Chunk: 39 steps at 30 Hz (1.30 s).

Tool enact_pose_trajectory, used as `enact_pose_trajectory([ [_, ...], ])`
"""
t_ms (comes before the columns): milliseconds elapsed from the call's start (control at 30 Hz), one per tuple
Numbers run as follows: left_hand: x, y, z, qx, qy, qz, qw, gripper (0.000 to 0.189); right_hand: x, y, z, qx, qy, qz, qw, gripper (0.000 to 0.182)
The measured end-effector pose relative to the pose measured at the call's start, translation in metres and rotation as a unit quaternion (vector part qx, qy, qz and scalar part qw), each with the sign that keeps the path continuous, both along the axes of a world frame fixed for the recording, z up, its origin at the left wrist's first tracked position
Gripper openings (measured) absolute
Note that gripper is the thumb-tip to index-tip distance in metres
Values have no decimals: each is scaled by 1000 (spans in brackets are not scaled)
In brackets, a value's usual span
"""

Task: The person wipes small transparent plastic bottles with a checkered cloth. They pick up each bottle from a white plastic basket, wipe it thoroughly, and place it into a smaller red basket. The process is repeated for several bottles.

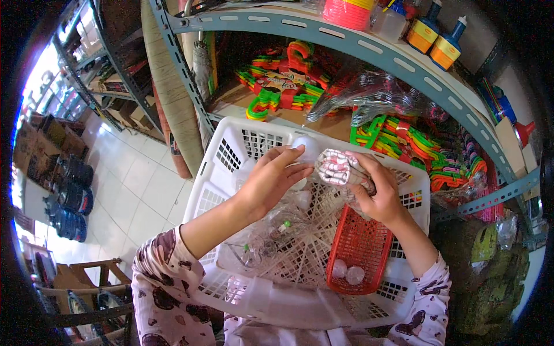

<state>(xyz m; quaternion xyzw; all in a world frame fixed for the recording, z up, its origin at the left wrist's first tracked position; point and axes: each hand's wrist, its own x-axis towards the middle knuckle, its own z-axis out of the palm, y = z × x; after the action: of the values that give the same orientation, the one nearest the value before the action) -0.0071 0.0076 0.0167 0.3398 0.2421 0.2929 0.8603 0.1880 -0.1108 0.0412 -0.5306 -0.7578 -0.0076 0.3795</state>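
My right hand (381, 190) is closed around a rolled cloth with a pale and reddish pattern (335, 166). To its left, my left hand (270, 181) has its fingers apart beside a round translucent white object (304, 147); whether it touches that object I cannot tell. Both hands are over a large white plastic basket (203, 181). Inside it, a small red plastic basket (361, 242) holds round clear objects (355, 275). Clear plastic packaging with green parts (281, 225) lies in the white basket's left half.
A metal shelf (303, 26) arches beyond the basket. Colourful plastic hangers (285, 86) and wrapped metal hangers (381, 93) lie on the lower level, bottles (448, 45) on the upper. A rolled mat (173, 95) stands at left; water gallons (71, 194) stand on the tiled floor.
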Motion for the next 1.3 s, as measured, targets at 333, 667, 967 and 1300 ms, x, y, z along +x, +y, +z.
enact_pose_trajectory([
  [333, -2, -7, 17, 42, 15, -43, 998, 45, -4, 3, -4, -16, -26, -5, 1000, 53],
  [667, 1, -5, 12, 43, 70, -58, 995, 51, -2, -1, 1, -14, -41, 2, 999, 54],
  [967, -3, -6, 14, 28, 71, -17, 997, 59, 3, 0, -3, -13, -50, 2, 999, 55],
  [1300, -3, -12, 17, 66, 100, -77, 990, 50, 9, 7, -4, -3, -14, -39, 999, 52],
])
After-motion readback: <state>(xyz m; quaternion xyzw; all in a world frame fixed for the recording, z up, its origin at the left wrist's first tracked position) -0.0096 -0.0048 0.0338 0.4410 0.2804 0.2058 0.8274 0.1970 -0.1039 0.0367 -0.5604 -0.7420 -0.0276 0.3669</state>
